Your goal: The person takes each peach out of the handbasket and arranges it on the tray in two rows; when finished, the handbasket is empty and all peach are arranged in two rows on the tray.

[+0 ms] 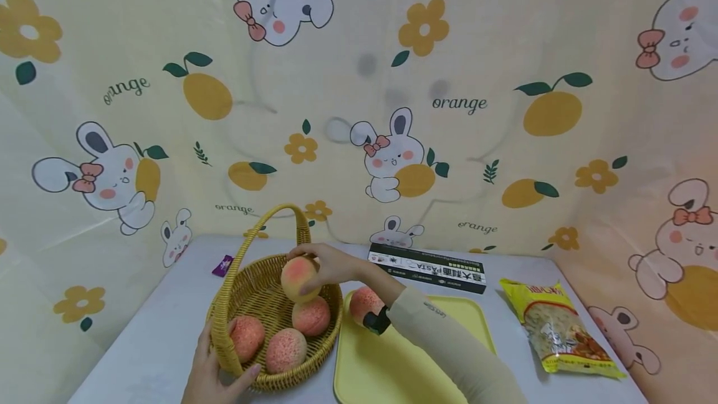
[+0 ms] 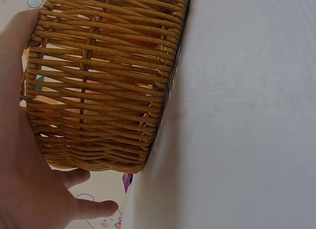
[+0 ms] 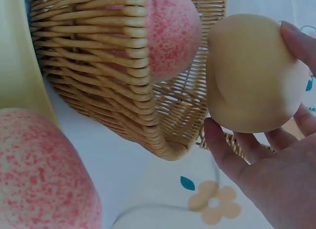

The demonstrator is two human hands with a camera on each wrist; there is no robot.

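Soft, even, fairly bright light; no harsh glare anywhere.

Head view evenly lit and mostly sharp, with wide-angle bending at the edges, so that the printed backdrop point(image 1: 460, 105) curves inward. Only faint, diffuse shadows on the worktop point(image 1: 162, 329) beside the basket point(image 1: 263, 304). Left wrist view duller and greyish, with a narrow dark shadow line under the basket's base and some softness on the near palm. Right wrist view cool-tinted, slightly hazy, the close peach point(image 3: 254, 73) and fingers point(image 3: 224, 150) soft, the foreground fruit point(image 3: 42, 172) blurred.
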